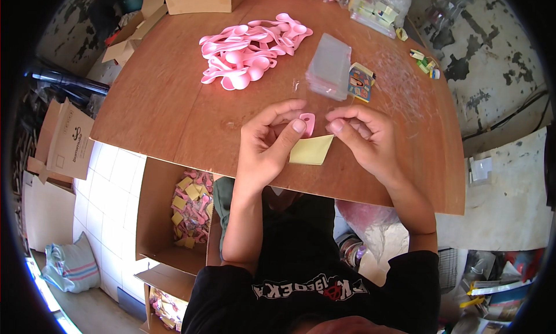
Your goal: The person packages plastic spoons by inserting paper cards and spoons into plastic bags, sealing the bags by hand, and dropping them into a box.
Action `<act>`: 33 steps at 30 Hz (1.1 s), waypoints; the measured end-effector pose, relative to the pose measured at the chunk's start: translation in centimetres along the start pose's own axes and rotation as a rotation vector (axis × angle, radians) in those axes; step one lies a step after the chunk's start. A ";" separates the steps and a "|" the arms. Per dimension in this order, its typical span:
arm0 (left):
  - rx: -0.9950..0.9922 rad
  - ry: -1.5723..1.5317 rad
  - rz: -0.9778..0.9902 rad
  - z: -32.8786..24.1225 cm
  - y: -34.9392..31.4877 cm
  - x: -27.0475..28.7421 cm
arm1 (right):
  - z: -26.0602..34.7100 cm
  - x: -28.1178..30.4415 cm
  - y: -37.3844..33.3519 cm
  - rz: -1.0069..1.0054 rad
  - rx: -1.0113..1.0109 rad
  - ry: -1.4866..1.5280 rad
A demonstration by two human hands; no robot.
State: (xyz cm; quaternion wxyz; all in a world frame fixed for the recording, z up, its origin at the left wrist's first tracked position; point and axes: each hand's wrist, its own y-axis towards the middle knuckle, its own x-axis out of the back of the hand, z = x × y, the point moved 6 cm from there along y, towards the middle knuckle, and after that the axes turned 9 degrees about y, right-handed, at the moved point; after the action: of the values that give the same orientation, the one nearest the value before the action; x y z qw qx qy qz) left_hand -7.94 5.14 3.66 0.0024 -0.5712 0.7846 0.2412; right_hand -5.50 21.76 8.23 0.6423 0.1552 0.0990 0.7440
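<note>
My left hand (272,137) is closed, thumb against fingers, on a pink spoon (308,123). Only the end of its handle, with a small hole, sticks out; the rest is hidden in the hand. Just below sits a plain yellow paper card (313,150), near the left thumb; whether it is held or lies on the table I cannot tell. My right hand (364,136) faces the left one across a small gap, thumb and fingertips pinched together. Anything between them is too thin to make out. Farther off lies a heap of pink plastic spoons (249,53).
Beyond my hands are a stack of clear plastic sleeves (330,65), a printed card pack (361,82) and scattered clear strands (399,79) on the wooden table (168,102). Left below the table edge, a cardboard box (156,212) holds spoons with yellow cards.
</note>
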 end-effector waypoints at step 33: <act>0.043 0.100 -0.036 0.8 1.2 0.6 | -2.4 1.6 -0.4 -0.034 0.003 0.137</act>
State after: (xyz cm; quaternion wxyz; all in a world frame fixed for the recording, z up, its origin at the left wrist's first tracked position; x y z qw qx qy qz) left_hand -9.46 5.24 3.23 -0.0204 -0.5963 0.7783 0.1954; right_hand -6.16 23.54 6.04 0.6464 0.1034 0.1464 0.7416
